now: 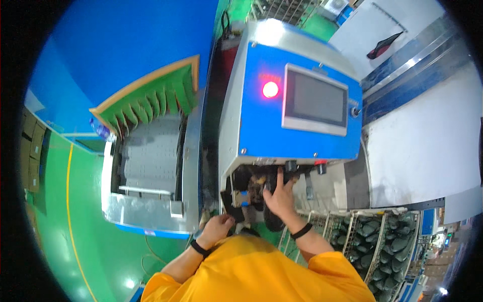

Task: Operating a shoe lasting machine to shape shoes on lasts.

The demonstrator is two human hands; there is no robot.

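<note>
A machine with a blue front panel (256,131) stands in front of me, with a grey screen (317,98) and a lit red lamp (270,89) on it. My right hand (280,199) reaches under the panel with its fingers apart. Its fingertips are close to a black knob (291,165), but I cannot tell whether they touch it. Lower left, my left hand (217,228) is closed beside the machine's open lower part, next to a black piece (234,209). Whatever lies in its fingers is hidden. Dark mechanical parts (256,186) show between the hands.
To the left stands a metal conveyor unit (151,210) with green curtain strips (146,108) at its mouth. Racks at the lower right hold several dark, rounded pieces (370,229). A white surface (427,146) lies to the right. Cartons (32,146) stand far left on the green floor (88,216).
</note>
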